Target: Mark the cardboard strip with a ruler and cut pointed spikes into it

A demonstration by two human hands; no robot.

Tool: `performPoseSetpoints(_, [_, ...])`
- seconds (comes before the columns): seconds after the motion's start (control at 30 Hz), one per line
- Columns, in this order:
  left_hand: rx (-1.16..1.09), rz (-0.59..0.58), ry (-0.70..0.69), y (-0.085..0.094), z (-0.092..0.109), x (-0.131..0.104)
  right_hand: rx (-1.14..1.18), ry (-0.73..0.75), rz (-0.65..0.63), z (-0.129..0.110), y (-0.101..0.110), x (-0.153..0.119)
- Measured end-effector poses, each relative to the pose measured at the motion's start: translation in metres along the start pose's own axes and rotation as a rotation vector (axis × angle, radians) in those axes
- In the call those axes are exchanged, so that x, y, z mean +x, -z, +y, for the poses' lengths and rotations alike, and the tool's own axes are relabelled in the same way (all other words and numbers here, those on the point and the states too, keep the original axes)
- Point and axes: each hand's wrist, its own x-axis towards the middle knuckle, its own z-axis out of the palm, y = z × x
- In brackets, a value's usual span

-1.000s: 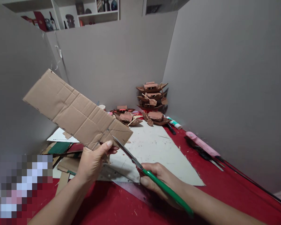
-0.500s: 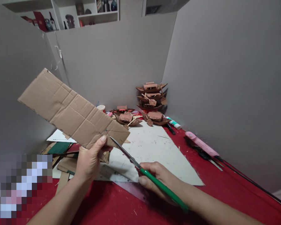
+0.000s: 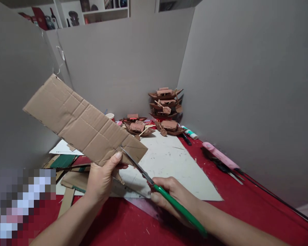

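A long piece of brown corrugated cardboard (image 3: 79, 119), creased across and marked with a dark line near its right end, is tilted up in the air. My left hand (image 3: 104, 176) grips its lower edge, thumb on the face and fingers mostly hidden behind. Scissors with green handles (image 3: 177, 208) are in my right hand (image 3: 173, 196). Their blades lie at the cardboard's right part, tip close to my left thumb and the drawn line. How far the blades are apart is hard to see.
Small brown model boats (image 3: 165, 102) are stacked at the back wall, more beside them. A white sheet (image 3: 179, 164) covers part of the red table (image 3: 113, 222). Cardboard scraps (image 3: 74, 179) lie at left. A pink glue gun (image 3: 219, 155) with a cord lies at right.
The cardboard and my left hand have shifted slightly to the right against the scissors. The background has moved a little as my head turned. Both hands keep their hold.
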Motion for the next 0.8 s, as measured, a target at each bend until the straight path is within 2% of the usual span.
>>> performPoseSetpoints(0.4, [-0.006,-0.044,0.02,0.003,0.005,-0.001,0.162,-0.049,0.02,0.004,-0.005,0.0])
performPoseSetpoints(0.6, [-0.058,0.115,-0.054,-0.001,0.013,0.003,0.069,-0.002,0.037,0.006,-0.006,0.001])
performPoseSetpoints(0.8, [-0.056,0.123,-0.021,-0.002,0.003,0.001,-0.035,-0.005,0.045,0.002,-0.002,0.001])
